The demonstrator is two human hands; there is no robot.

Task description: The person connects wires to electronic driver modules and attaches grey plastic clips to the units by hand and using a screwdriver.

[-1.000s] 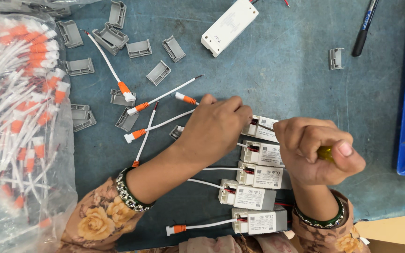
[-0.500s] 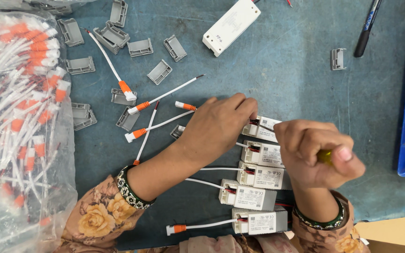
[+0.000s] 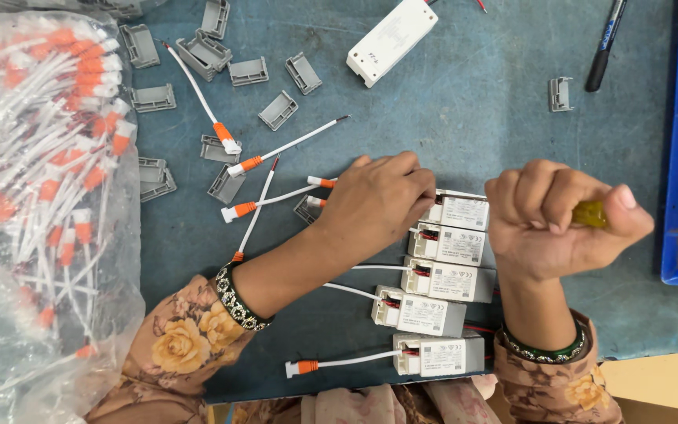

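The right hand (image 3: 559, 224) is closed in a fist around a yellow-green tool handle (image 3: 590, 213), directly right of the top white driver module (image 3: 463, 212). The left hand (image 3: 378, 200) rests fingers-down on that module's left end; whether it pinches anything cannot be determined. Four further modules are stacked below it. The surface is a blue-grey mat (image 3: 449, 118). Grey clips (image 3: 278, 110) lie upper left of the module; a bag of orange-tipped leads (image 3: 33, 180) lies far left.

The light is bright and even, coming from above. Shadows on the tabletop (image 3: 449, 126) are soft and short, lying close under the hands. The clear plastic bag (image 3: 9, 330) at the left edge shows white glare. The picture is sharp in the middle, slightly soft toward the corners.
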